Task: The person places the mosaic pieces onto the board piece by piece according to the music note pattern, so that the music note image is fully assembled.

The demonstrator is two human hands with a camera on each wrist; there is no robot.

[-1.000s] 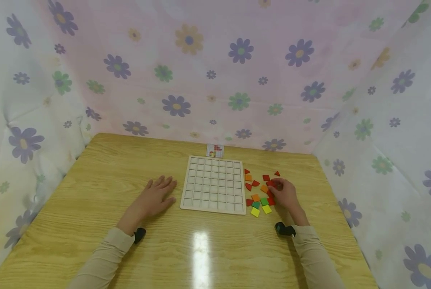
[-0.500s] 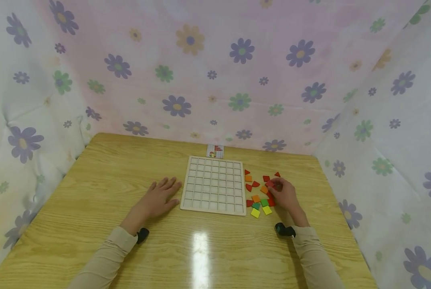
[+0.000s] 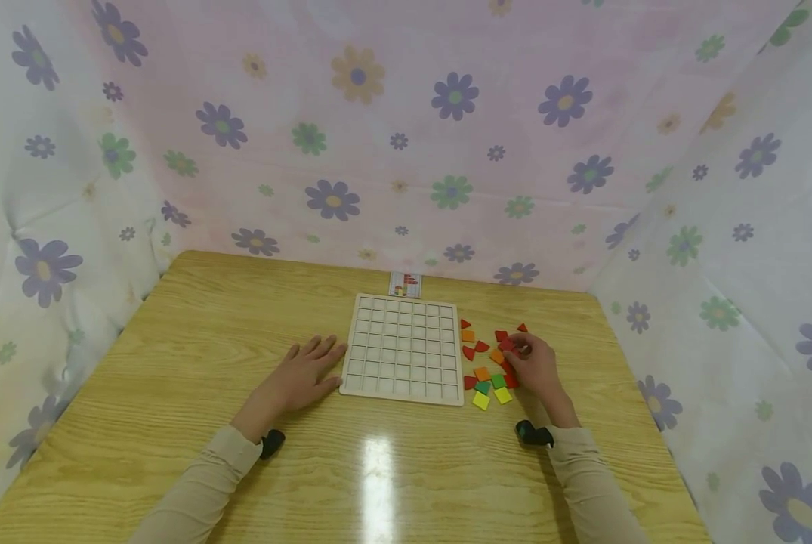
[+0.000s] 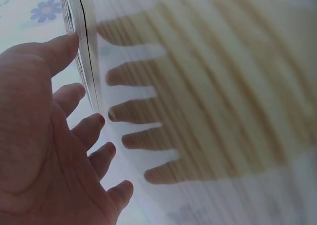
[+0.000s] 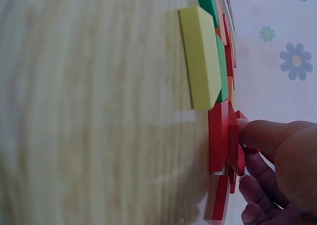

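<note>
My right hand (image 3: 535, 366) pinches a red tile (image 3: 507, 344) between thumb and fingers, over the right side of a loose group of flat coloured pieces. In the right wrist view the thumb (image 5: 262, 136) presses a red piece, with more red pieces and a yellow tile (image 5: 200, 59) alongside. My left hand (image 3: 302, 380) lies with fingers spread, its fingertips right at the left edge of a pale wooden grid board (image 3: 406, 347). The left wrist view shows that hand (image 4: 29, 131) relaxed and holding nothing, the board's edge (image 4: 86, 51) beside its thumb.
Right of the board lie red triangles and quarter-rounds, orange tiles (image 3: 482, 374), green tiles (image 3: 498, 381) and yellow tiles (image 3: 481, 400). Behind the board is a small printed card (image 3: 405, 285). Flowered cloth (image 3: 392, 166) encloses the wooden table (image 3: 297, 491) at the back and sides.
My left hand has slid right, up to the board's edge. My right hand has shifted only slightly, and the red tile now shows more clearly at its fingertips.
</note>
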